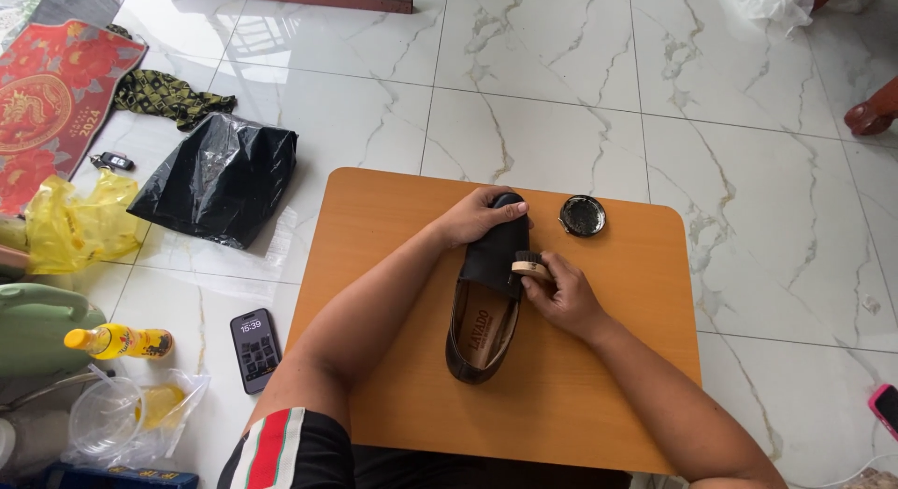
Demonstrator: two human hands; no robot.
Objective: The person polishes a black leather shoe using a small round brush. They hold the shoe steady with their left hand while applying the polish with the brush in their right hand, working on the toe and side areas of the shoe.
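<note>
Black loafer (488,293) mid-counter (599,395), toe at 12. Left hand (477,216) clamped over toe, right hand (561,293) pinching small brush (528,265) against vamp. Probably best with short light strokes, polish tin (583,215) at 2.

A black plastic bag (220,179), phone (254,350) and yellow bottle (119,341) lie on the floor.

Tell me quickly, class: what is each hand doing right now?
Left hand: closed over the toe of the black shoe, steadying it on the low wooden table.
Right hand: closed on a small brush, bristles against the shoe.
</note>
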